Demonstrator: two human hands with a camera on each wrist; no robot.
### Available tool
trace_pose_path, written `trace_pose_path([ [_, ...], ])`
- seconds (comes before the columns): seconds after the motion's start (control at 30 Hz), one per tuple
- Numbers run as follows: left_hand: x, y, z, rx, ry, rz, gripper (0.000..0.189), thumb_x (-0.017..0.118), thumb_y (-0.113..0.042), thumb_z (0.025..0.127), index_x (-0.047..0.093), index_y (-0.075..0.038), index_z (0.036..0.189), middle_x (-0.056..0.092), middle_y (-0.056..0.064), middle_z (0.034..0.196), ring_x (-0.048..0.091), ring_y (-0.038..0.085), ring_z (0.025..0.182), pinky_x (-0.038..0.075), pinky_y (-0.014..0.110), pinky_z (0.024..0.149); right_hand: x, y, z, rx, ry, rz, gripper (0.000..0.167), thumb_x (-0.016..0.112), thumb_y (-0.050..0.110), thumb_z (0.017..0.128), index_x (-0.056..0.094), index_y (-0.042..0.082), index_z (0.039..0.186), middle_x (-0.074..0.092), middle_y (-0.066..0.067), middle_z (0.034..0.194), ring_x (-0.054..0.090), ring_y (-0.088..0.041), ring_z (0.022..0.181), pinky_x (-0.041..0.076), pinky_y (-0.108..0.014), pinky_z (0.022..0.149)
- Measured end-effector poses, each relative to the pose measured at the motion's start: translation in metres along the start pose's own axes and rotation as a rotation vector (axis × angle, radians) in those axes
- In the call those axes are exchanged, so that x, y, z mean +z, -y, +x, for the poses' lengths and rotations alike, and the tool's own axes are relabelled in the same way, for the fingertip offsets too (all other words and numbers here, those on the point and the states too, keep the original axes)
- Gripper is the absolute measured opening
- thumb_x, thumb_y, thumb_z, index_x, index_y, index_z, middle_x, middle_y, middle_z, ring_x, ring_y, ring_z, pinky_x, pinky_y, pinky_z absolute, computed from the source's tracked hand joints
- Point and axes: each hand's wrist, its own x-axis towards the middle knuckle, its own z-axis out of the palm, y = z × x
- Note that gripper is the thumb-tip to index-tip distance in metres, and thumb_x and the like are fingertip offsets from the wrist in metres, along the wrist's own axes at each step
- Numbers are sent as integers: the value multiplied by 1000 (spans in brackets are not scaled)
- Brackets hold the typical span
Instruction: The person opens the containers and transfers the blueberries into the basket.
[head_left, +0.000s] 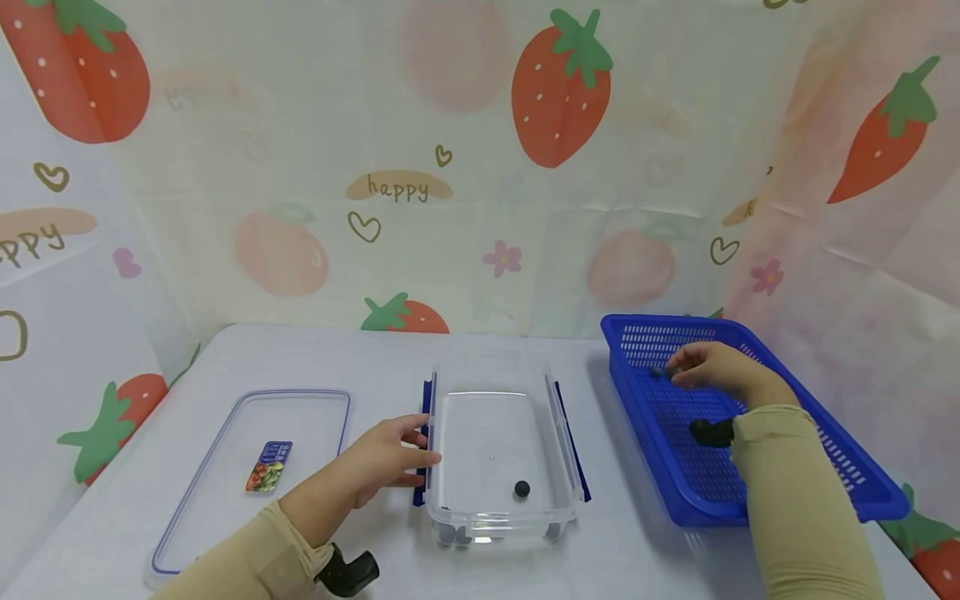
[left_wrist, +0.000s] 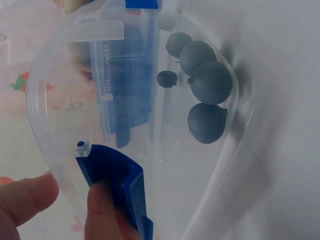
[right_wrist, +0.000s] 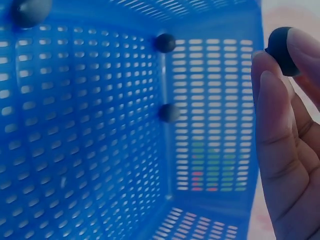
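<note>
My left hand (head_left: 382, 458) holds the left side of a clear plastic container (head_left: 495, 425), with fingers against its blue side latch (left_wrist: 131, 185) in the left wrist view. Inside, a dark blueberry (head_left: 522, 490) shows on the floor, and several more blueberries (left_wrist: 211, 82) gather along the container's end. Over the blue basket (head_left: 701, 510), my right hand (head_left: 712, 371) pinches one blueberry (right_wrist: 280, 52) between thumb and fingertips. In the right wrist view, other blueberries (right_wrist: 169, 113) lie on the basket floor below.
A clear lid (head_left: 201, 462) with a purplish rim and a colourful sticker (head_left: 268, 467) lies on the white table (head_left: 390, 354), left of the container. The basket stands to the right. A strawberry-print curtain (head_left: 480, 200) hangs behind the table and along both sides.
</note>
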Motion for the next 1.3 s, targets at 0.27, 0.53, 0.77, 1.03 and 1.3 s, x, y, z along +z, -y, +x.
trace_pose_path([
  [0.27, 0, 0, 0, 3, 3, -2, 67, 69, -13, 81, 36, -7, 139, 48, 14, 116, 57, 23, 95, 54, 37, 76, -1, -8, -7, 104, 39, 15, 36, 64, 11, 84, 57, -5, 116, 60, -13, 111, 59, -23, 98, 47, -41, 90],
  [0.53, 1, -2, -2, 0, -3, -1, 67, 69, -12, 80, 36, -7, 139, 48, 14, 117, 57, 23, 95, 54, 37, 75, -2, -16, -9, 176, 87, 56, 34, 62, 14, 86, 58, -2, 117, 55, -17, 122, 56, -26, 107, 44, -43, 94],
  [0.77, 1, -2, -3, 2, -3, 10, 68, 70, -13, 80, 36, -6, 139, 48, 14, 116, 57, 23, 95, 54, 37, 76, -1, -17, -10, 165, 104, 123, 38, 61, 9, 86, 54, -9, 119, 56, -17, 119, 59, -24, 103, 45, -42, 92],
  [1.03, 1, -5, -5, 0, -7, 16, 67, 69, -13, 81, 36, -6, 139, 48, 14, 116, 57, 23, 95, 54, 37, 75, -6, -17, -11, 122, 126, 199, 29, 61, 9, 87, 60, -4, 113, 62, -5, 104, 61, -23, 100, 49, -37, 88],
  [1.3, 1, -2, -2, -3, -1, 15, 67, 69, -13, 81, 36, -7, 139, 48, 14, 117, 57, 23, 95, 54, 36, 75, -7, 4, -9, 41, 60, 146, 37, 61, 11, 87, 55, -9, 118, 62, -9, 107, 62, -17, 96, 49, -34, 88],
])
